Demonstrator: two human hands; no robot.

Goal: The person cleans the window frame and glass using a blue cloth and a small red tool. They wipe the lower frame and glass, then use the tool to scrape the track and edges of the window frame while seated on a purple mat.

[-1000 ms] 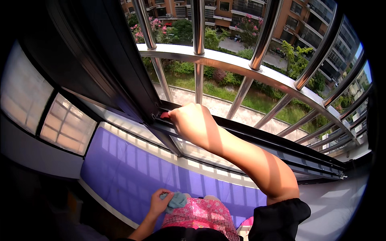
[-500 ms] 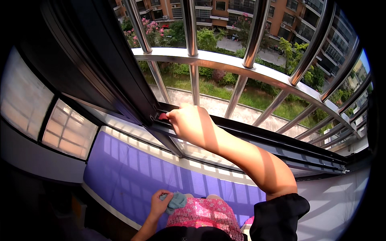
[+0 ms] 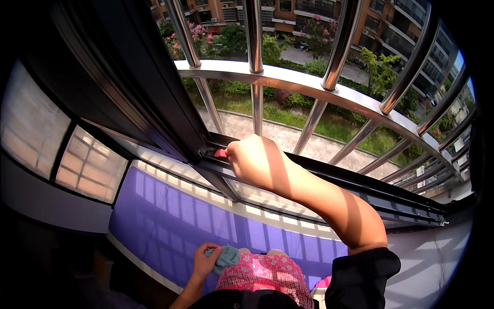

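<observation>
Overhead, a steel window guard (image 3: 288, 85) of round bars spans the opening above the dark window track (image 3: 355, 185). Right hand (image 3: 254, 162), fingers closed, presses a small red item (image 3: 220, 153) into the track's corner. Left hand (image 3: 205, 261), low, grips a teal cloth (image 3: 226, 256), seemingly held ready.

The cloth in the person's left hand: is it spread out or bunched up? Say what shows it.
Bunched up. The light blue cloth sits as a crumpled wad in the left hand, fingers curled round it, no flat edge showing.
</observation>
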